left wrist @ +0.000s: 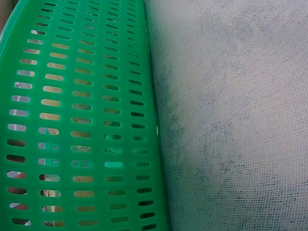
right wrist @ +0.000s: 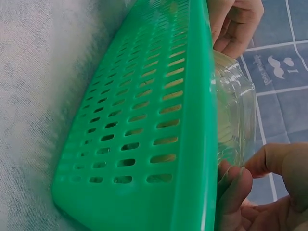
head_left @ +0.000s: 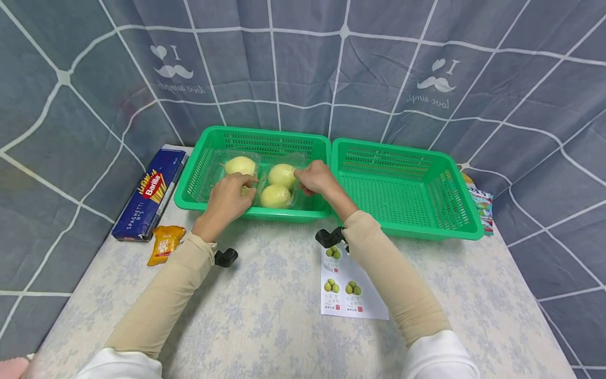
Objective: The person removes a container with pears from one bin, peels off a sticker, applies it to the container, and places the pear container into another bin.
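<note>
Inside the left green basket [head_left: 251, 212] sit two clear plastic boxes with pale yellow fruit that look like pears. The right-hand box [right wrist: 236, 103] shows two pears [head_left: 276, 196]; the other box [head_left: 215, 166] has one pear [head_left: 240, 166] in plain sight and another mostly behind my left hand [head_left: 230, 197]. At the near left edge of the right-hand box, that hand grips with bent fingers. My right hand [head_left: 316, 178] pinches the same box's right edge between thumb and fingers. In the left wrist view only the basket wall [left wrist: 96, 115] and tablecloth show clearly.
A second green basket [head_left: 383, 197] stands against the first on the right. Left are a blue spaghetti box [head_left: 149, 195] and an orange packet [head_left: 165, 245]. A pear-sticker sheet [head_left: 352, 305] lies in front; colourful packets [head_left: 483, 205] sit far right. Curtain hangs behind.
</note>
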`<state>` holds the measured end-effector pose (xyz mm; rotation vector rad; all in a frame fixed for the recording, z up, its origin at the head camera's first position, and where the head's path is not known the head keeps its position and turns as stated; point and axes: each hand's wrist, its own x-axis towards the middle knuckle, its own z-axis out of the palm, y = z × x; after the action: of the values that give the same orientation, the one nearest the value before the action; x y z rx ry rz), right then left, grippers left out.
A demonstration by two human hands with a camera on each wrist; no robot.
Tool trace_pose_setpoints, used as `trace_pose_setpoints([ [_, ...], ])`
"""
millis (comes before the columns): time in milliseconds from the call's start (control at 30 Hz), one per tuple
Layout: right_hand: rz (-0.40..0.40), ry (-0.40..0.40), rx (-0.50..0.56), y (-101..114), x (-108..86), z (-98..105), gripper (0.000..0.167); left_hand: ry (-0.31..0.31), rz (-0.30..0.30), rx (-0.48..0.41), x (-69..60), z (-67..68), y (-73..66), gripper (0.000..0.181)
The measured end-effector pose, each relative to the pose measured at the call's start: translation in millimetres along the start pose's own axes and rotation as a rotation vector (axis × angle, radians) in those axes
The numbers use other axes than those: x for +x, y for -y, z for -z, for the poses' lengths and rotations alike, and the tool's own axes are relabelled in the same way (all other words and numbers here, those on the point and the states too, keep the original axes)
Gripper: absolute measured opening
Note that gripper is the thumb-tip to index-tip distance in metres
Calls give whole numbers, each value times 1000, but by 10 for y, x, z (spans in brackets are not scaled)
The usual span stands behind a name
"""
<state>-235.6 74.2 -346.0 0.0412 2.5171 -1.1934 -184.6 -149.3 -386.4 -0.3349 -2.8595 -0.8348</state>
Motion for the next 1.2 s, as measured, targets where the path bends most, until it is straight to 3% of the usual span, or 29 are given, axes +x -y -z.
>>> trace_pose_setpoints([
  [300,20,19,-32,-22,31,-30,52,-2,4,-4,-12,-5,-6,29],
  [500,120,-60,-189,15,2,-69,59,-11,-5,6,-18,-14,-6,29],
  [833,265,-168,-216,114,-126,-79,54,-12,-9,24,3,-8,-1,28],
  [1200,334,-220,-303,166,-141,-77,46,-19,-8,14,2,1,-9,28],
])
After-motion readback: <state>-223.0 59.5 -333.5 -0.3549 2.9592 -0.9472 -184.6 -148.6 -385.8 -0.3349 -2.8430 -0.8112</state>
